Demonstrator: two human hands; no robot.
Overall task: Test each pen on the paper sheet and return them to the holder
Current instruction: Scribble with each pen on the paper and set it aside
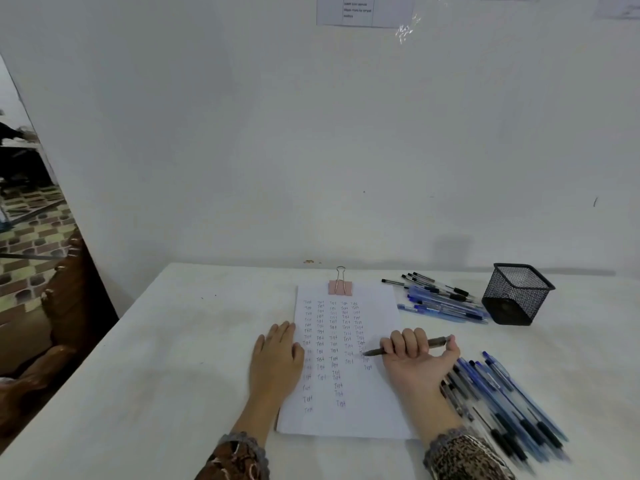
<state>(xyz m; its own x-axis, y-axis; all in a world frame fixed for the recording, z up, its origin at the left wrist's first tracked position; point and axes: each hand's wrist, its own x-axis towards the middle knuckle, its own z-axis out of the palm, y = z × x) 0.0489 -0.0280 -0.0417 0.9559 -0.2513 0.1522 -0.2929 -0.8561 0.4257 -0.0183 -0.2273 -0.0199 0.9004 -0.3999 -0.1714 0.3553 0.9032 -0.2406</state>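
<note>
Right fingers (408, 342): curled closed round a slim, dark pen (438, 341) that lies crosswise through them; the thumb is stretched out beside the pen's rear end.
Right hand (415, 362): turned palm up, its wrist lying across the right edge of the paper sheet (346, 422).
Pen: smooth barrel, point aimed left over the rightmost written column; whether the point touches the sheet cannot be told.
Left fingers (285, 330): straight and together, holding nothing, lying over the sheet's left edge.
Left hand (277, 355): flat, palm down, partly on the table (173, 358).
Paper sheet: white, rectangular, covered in columns of small handwritten words, clamped at the top by a pink binder clip (340, 287) with wire loops.
Near pens (505, 407): a fanned heap of blue and clear plastic barrels with dark grips, just beside the right wrist.
Far pens (443, 303): a second loose heap, blue and black, between sheet and holder.
Holder (516, 296): square, black wire mesh with a solid base band, at the far right of the table, touching the far pens.
Sleeves (460, 455): patterned brown fabric with grey frilled cuffs.
Table: matte white.
</note>
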